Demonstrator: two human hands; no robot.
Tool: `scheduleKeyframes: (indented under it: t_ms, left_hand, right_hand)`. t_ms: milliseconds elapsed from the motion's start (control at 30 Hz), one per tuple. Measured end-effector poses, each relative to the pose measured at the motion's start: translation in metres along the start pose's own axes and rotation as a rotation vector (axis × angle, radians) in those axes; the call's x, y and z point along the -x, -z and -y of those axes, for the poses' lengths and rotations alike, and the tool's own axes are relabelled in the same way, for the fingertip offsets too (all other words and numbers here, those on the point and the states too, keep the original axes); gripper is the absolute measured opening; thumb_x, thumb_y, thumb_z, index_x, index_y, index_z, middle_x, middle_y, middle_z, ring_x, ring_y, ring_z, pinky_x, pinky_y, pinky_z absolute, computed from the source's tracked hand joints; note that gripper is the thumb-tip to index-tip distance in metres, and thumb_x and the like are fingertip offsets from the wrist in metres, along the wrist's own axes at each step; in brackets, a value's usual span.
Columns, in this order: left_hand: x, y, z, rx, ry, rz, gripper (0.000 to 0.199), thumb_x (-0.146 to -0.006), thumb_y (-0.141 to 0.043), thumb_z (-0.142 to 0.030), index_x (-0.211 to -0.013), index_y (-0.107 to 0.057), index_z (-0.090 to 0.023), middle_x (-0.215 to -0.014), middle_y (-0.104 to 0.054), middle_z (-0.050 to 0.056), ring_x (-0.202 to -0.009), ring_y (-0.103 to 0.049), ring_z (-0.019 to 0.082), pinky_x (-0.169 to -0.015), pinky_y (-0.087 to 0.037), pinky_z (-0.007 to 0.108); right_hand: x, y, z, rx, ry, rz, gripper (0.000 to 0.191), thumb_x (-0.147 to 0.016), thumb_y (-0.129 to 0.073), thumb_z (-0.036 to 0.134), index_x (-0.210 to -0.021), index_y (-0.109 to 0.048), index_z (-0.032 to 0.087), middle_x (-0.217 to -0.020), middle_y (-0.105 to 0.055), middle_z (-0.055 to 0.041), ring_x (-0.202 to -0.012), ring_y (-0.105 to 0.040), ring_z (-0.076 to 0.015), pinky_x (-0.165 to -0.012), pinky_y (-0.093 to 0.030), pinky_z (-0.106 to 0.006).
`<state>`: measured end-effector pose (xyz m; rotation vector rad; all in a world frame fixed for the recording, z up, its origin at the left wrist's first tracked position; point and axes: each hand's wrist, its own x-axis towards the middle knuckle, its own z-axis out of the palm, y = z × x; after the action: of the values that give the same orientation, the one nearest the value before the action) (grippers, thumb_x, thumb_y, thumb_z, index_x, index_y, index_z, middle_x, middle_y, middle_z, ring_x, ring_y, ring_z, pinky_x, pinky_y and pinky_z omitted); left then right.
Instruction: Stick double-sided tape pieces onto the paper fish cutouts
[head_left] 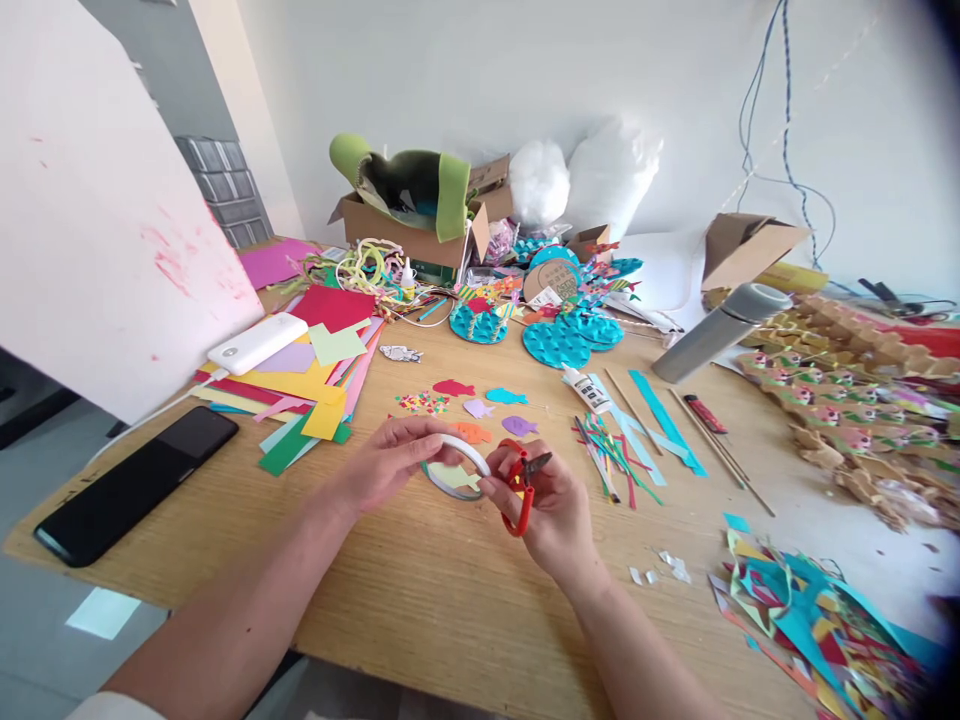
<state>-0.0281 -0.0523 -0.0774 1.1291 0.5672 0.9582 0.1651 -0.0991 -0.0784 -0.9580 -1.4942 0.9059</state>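
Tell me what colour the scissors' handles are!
The handles are red, clearest in the head view.

Place: looks like a craft workspace
Counter [405, 590]: spread with coloured paper [337, 308], paper fish [454, 387] and offcuts [810, 610]
Tools: red-handled scissors [527, 512], glue bottle [587, 390]
Wall [420, 70]: backing an open cardboard box [401, 230]

From my left grip [390, 465] and right grip [555, 505] back to the near edge, I can pass over bare, light brown wooden surface [420, 600]. Toward the far edge, flat coloured paper fish [478, 408] lie in my way, then bumpy round turquoise discs [556, 346]. Toward the right edge, thin multicoloured paper strips [611, 450] and a paper-scrap heap [817, 610] obstruct me; a flat black phone [135, 490] blocks the near left corner.
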Motion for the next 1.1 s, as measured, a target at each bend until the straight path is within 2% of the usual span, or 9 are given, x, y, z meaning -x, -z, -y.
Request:
scheduleKeyframes:
  t_ms: [67, 133, 167, 267, 400, 567, 733, 867, 1100]
  left_hand:
    - [-0.001, -0.004, 0.001, -0.190, -0.112, -0.226, 0.032, -0.079, -0.071, -0.038, -0.104, -0.068, -0.019, -0.103, -0.067, 0.007, -0.098, -0.060, 0.020, -0.086, -0.045, 0.031]
    - [-0.001, -0.008, 0.003, -0.374, -0.225, -0.411, 0.032, -0.079, -0.069, -0.039, -0.104, -0.065, -0.019, -0.107, -0.064, 0.007, -0.100, -0.058, 0.020, -0.087, -0.045, 0.031]
    - [-0.001, -0.009, 0.005, -0.445, -0.253, -0.438, 0.029, -0.080, -0.068, -0.039, -0.100, -0.065, -0.019, -0.103, -0.065, 0.007, -0.096, -0.058, 0.019, -0.086, -0.045, 0.031]
    - [0.002, -0.014, 0.007, -0.579, -0.281, -0.277, 0.023, -0.080, -0.069, -0.038, -0.091, -0.069, -0.018, -0.092, -0.068, 0.007, -0.091, -0.059, 0.020, -0.089, -0.044, 0.034]
    - [0.007, -0.023, 0.008, -0.524, -0.283, -0.048, 0.022, -0.082, -0.068, -0.034, -0.098, -0.073, -0.021, -0.102, -0.070, 0.008, -0.103, -0.059, 0.023, -0.097, -0.041, 0.037]
    - [0.009, -0.026, 0.004, -0.397, -0.204, -0.113, 0.020, -0.088, -0.060, -0.032, -0.097, -0.073, -0.021, -0.097, -0.072, 0.006, -0.097, -0.064, 0.022, -0.092, -0.046, 0.035]
    - [0.007, -0.021, 0.003, -0.801, -0.371, -0.199, 0.017, -0.089, -0.058, -0.029, -0.088, -0.073, -0.021, -0.071, -0.070, 0.002, -0.080, -0.063, 0.019, -0.085, -0.044, 0.032]
    - [0.007, -0.021, 0.010, -1.012, -0.454, -0.134, 0.018, -0.091, -0.055, -0.027, -0.089, -0.071, -0.020, -0.078, -0.072, 0.004, -0.077, -0.064, 0.018, -0.077, -0.044, 0.030]
    - [0.009, -0.023, 0.017, -1.103, -0.460, -0.036, 0.021, -0.093, -0.050, -0.028, -0.088, -0.069, -0.021, -0.077, -0.070, 0.005, -0.075, -0.061, 0.018, -0.074, -0.043, 0.029]
  right_hand:
    - [0.002, -0.002, 0.001, 0.052, 0.059, -0.090, 0.023, -0.078, -0.071, 0.021, -0.081, -0.048, 0.023, -0.077, -0.060, 0.0006, -0.065, -0.053, -0.0126, -0.059, -0.045, -0.027]
    - [0.005, -0.004, 0.000, 0.168, 0.158, -0.187, 0.020, -0.080, -0.068, 0.016, -0.083, -0.049, 0.023, -0.077, -0.058, 0.0010, -0.067, -0.053, -0.0130, -0.060, -0.044, -0.027]
    - [0.006, -0.004, 0.000, 0.239, 0.212, -0.208, 0.020, -0.081, -0.066, 0.013, -0.084, -0.050, 0.023, -0.077, -0.057, 0.0011, -0.068, -0.054, -0.0133, -0.060, -0.043, -0.027]
    - [0.009, -0.005, -0.002, 0.450, 0.367, -0.119, 0.022, -0.080, -0.062, 0.006, -0.088, -0.052, 0.024, -0.077, -0.058, 0.0008, -0.068, -0.054, -0.0137, -0.062, -0.043, -0.028]
    - [0.011, -0.007, -0.003, 0.569, 0.475, 0.036, 0.022, -0.082, -0.056, 0.003, -0.091, -0.052, 0.023, -0.077, -0.059, -0.0008, -0.068, -0.054, -0.0151, -0.062, -0.042, -0.029]
    - [0.010, -0.008, 0.002, 0.443, 0.363, 0.001, 0.023, -0.082, -0.060, 0.006, -0.095, -0.053, 0.023, -0.090, -0.065, -0.0035, -0.078, -0.060, -0.0159, -0.068, -0.047, -0.030]
    - [0.010, -0.006, 0.009, 0.369, 0.198, -0.154, 0.011, -0.084, -0.063, 0.013, -0.085, -0.060, 0.023, -0.075, -0.061, 0.0010, -0.064, -0.056, -0.0119, -0.057, -0.045, -0.024]
    - [0.011, -0.005, 0.008, 0.462, 0.288, -0.182, 0.024, -0.082, -0.063, 0.010, -0.100, -0.063, 0.026, -0.080, -0.065, 0.0007, -0.066, -0.059, -0.0124, -0.059, -0.047, -0.025]
    - [0.009, -0.003, 0.003, 0.575, 0.399, -0.079, 0.040, -0.084, -0.059, 0.007, -0.119, -0.059, 0.027, -0.079, -0.062, -0.0026, -0.067, -0.056, -0.0152, -0.059, -0.045, -0.030]
